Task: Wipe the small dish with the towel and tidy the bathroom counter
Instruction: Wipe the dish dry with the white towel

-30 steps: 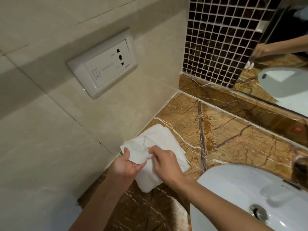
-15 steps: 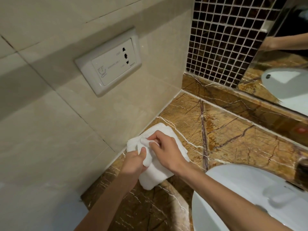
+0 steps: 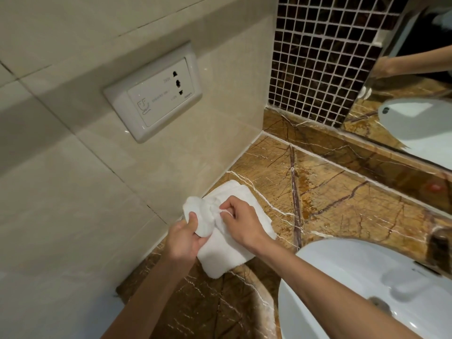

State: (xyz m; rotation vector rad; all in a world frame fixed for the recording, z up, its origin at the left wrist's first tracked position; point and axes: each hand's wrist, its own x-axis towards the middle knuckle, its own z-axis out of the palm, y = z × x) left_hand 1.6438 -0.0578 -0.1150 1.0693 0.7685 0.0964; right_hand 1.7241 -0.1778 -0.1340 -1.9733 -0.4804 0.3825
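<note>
A white towel [image 3: 220, 255] lies bunched on the brown marble counter [image 3: 342, 204], close to the beige wall tiles. My left hand [image 3: 186, 238] grips a small white rounded dish [image 3: 203, 221], thumb on its near face, with the towel folded around it. The far part of the dish is hidden by cloth. My right hand [image 3: 241, 223] is to its right, fingers curled and pinching a fold of the towel against the dish. Both forearms come in from the bottom of the view.
A white sink basin [image 3: 367, 277] sits at the lower right, close to my right forearm. A white shaver socket [image 3: 156, 94] is set in the left wall. Dark mosaic tiles [image 3: 318, 57] and a mirror [image 3: 415, 81] back the counter.
My right hand has moved from the towel's near side up over the dish and now pinches the cloth there. My left hand has kept hold, its thumb sliding a little.
</note>
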